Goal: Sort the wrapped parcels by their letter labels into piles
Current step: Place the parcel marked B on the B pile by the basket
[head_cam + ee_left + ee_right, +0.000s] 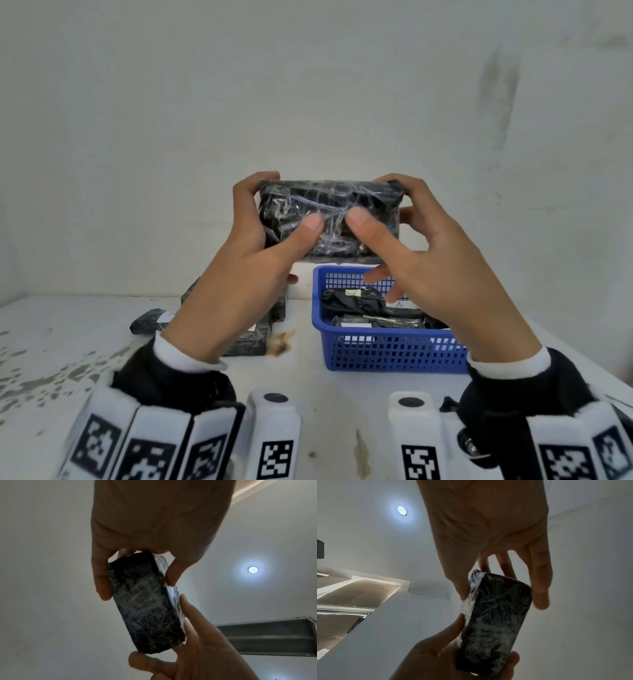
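A black parcel (pixel 329 212) wrapped in clear film is raised above the table, long side level. My left hand (pixel 257 243) grips its left end, thumb on the near face and fingers behind. My right hand (pixel 421 246) pinches the right end between thumb and index finger, with the other fingers spread loosely behind. No letter label shows on the face turned to me. In the left wrist view the parcel (pixel 145 601) sits between my left hand (pixel 154 520) and my right hand (pixel 197 649). The right wrist view shows the parcel (pixel 494 622) edge-on under my right hand (pixel 488 527).
A blue mesh basket (pixel 387 353) stands at right below the hands, holding several black parcels, one label (pixel 399 304) reading A. A stack of black parcels (pixel 260 329) lies on the white table at left. Another labelled parcel (pixel 150 320) lies beside that stack. A wall rises behind.
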`<state>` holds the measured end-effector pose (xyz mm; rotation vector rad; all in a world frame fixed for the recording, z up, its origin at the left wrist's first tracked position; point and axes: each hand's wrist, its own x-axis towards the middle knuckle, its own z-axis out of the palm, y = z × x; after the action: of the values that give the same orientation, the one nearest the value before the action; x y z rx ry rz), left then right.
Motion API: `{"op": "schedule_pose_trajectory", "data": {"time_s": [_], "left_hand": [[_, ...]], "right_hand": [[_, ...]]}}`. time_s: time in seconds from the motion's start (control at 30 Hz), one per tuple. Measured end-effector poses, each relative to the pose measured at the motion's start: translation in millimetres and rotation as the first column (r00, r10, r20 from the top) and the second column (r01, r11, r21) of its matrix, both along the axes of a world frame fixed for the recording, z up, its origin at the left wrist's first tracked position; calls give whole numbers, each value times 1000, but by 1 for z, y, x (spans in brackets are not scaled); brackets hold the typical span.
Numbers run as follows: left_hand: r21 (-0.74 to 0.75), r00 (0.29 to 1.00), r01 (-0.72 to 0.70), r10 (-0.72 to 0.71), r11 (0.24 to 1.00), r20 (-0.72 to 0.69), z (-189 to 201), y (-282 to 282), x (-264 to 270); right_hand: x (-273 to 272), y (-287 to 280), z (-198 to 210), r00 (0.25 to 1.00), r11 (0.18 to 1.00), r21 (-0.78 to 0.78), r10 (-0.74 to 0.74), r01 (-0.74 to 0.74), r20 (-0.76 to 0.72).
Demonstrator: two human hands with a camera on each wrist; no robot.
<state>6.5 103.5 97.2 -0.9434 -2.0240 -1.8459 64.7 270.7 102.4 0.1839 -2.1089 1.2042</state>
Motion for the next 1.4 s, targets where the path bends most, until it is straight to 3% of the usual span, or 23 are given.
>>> {"op": "schedule_pose_trajectory", "data": {"time_s": [0.4, 0.73, 0.9, 1.17, 1.4], "left_hand": [[80, 1000, 20, -20, 997, 9, 1, 1, -3], [15, 1000, -28, 28, 999, 5, 0, 1, 2], [-5, 992, 97, -96, 995, 85, 2, -3, 2], [38, 995, 102, -101, 994, -9, 0, -4, 1], [39, 995, 21, -17, 999, -99, -1, 3, 3]], "right_hand": [[4, 2, 6, 996, 993, -82, 84, -82, 23], [4, -4, 3, 999, 1000, -27, 2, -3, -46], [3, 5, 3, 995, 989, -118, 79, -86, -62], [7, 5, 5, 995, 995, -2, 96, -96, -10], [9, 8, 6, 994, 994, -59, 83, -87, -70]]}}
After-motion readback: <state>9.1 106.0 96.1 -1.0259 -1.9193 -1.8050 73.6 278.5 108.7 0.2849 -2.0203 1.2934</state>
